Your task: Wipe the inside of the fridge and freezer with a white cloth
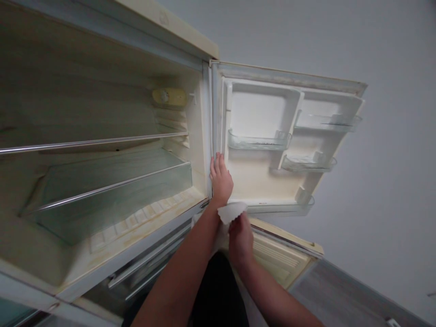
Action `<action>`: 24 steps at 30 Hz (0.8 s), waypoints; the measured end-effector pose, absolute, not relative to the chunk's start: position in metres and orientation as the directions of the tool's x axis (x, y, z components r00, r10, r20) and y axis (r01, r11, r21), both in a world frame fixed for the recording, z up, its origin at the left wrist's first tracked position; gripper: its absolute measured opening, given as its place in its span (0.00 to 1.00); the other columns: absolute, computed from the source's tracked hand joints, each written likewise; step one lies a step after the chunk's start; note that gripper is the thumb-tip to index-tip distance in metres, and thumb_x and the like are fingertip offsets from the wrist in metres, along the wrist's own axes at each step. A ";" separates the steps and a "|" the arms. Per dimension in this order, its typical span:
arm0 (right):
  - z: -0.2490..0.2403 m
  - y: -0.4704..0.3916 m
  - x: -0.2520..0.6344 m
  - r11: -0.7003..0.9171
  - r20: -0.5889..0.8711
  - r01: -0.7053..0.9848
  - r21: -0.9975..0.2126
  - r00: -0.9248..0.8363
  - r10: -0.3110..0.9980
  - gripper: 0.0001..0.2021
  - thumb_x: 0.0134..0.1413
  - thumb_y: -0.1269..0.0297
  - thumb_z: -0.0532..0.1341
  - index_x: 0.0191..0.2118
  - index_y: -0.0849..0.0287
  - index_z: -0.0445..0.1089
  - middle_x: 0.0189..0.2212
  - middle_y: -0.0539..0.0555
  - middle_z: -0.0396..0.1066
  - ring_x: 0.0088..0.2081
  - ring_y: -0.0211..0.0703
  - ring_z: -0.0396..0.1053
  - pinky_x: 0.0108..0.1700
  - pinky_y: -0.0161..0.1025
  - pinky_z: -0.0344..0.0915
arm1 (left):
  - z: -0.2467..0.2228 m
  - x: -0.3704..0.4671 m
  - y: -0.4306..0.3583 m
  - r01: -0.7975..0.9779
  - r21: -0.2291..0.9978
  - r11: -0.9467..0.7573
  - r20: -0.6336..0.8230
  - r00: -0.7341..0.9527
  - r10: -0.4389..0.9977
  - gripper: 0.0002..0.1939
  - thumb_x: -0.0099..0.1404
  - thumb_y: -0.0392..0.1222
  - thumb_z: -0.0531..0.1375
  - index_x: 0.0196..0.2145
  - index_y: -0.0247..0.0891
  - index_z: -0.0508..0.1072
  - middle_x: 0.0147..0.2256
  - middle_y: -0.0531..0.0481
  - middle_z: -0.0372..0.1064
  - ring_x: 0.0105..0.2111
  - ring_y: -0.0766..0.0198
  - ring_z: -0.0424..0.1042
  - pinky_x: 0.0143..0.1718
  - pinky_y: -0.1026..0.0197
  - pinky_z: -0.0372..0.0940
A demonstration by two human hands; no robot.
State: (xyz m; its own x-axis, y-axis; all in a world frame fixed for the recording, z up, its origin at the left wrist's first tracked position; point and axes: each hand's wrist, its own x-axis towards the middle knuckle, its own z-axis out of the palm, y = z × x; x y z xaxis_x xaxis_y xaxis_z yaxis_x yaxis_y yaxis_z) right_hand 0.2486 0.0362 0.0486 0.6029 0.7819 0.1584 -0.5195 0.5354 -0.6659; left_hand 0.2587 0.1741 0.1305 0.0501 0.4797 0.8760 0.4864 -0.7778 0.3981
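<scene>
My left hand (221, 180) reaches up to the hinge side of the open fridge door (254, 181). Its fingers are stretched out along the door gasket (215, 131), and nothing shows in them. Just below, my right hand (241, 240) is closed on a white paper towel (232, 211) with a jagged edge. Part of the towel hangs down between my forearms, where its full extent is hidden. The towel's upper end is close to my left wrist.
On the left is the fridge interior with a glass shelf (102, 144) and a clear drawer (136, 195). Clear door bins (260, 141) line the door. A lower door (279, 254) also stands open, above the grey floor (340, 295). A pale wall (391, 136) lies behind.
</scene>
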 end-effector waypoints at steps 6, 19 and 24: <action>0.062 0.059 0.267 0.584 0.669 0.332 -0.741 0.448 0.594 0.24 0.69 0.52 0.51 0.64 0.57 0.64 0.67 0.60 0.56 0.69 0.50 0.51 0.70 0.55 0.50 | 0.129 0.264 0.187 0.445 0.434 -0.783 0.869 0.021 0.494 0.36 0.64 0.30 0.54 0.69 0.33 0.52 0.69 0.35 0.51 0.71 0.49 0.46 0.70 0.43 0.47; 0.066 0.106 0.292 0.584 0.797 0.618 -0.526 0.119 0.592 0.31 0.69 0.60 0.49 0.73 0.58 0.46 0.74 0.54 0.30 0.74 0.50 0.27 0.73 0.59 0.34 | 0.117 0.270 0.229 0.477 0.429 -0.767 0.877 -0.015 0.480 0.34 0.63 0.31 0.54 0.67 0.33 0.56 0.67 0.36 0.57 0.69 0.52 0.53 0.71 0.47 0.49; 0.081 0.140 0.309 0.588 0.752 0.506 -0.631 0.215 0.623 0.34 0.67 0.60 0.47 0.74 0.66 0.40 0.74 0.59 0.33 0.74 0.46 0.27 0.73 0.55 0.30 | 0.118 0.268 0.234 0.518 0.383 -0.765 0.884 0.034 0.465 0.32 0.68 0.37 0.55 0.68 0.33 0.55 0.68 0.34 0.56 0.69 0.52 0.54 0.70 0.47 0.51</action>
